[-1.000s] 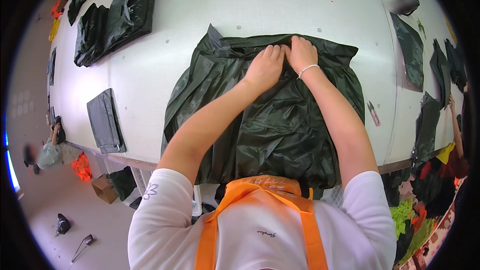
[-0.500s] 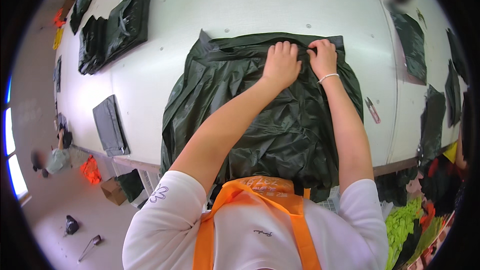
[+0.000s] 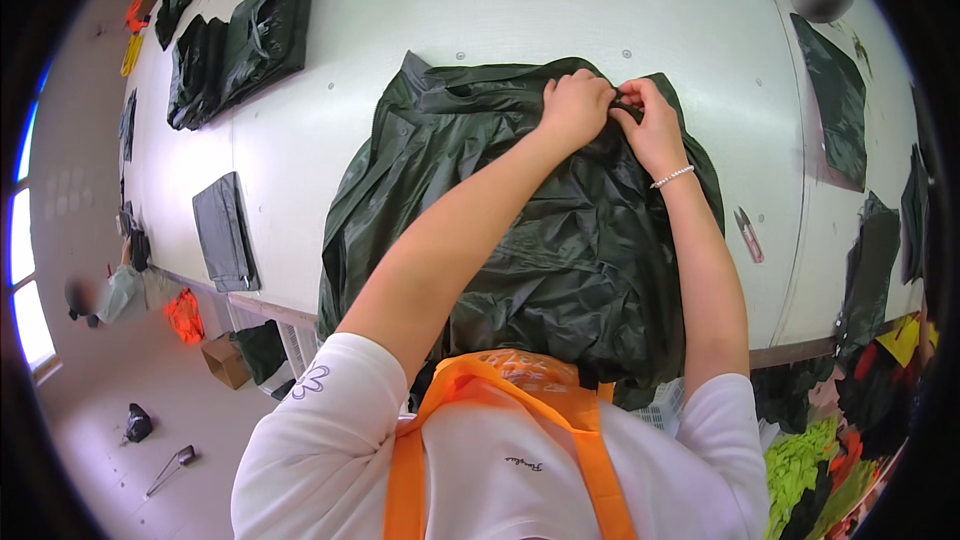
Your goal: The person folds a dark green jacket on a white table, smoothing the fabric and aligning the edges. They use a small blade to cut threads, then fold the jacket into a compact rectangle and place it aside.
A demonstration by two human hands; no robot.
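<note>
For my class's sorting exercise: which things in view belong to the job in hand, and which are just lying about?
In the job:
spread green cloth
left hand and right hand, at its far edge
table beneath

Apparently lying about:
snips, untouched
grey cloth
orange cloth
box

The left hand (image 3: 580, 110) is now nearer the right hand (image 3: 656, 130), and the dark green fabric (image 3: 560, 250), straighter along its upper edge before, buckles between them, seemingly pinched.
</note>
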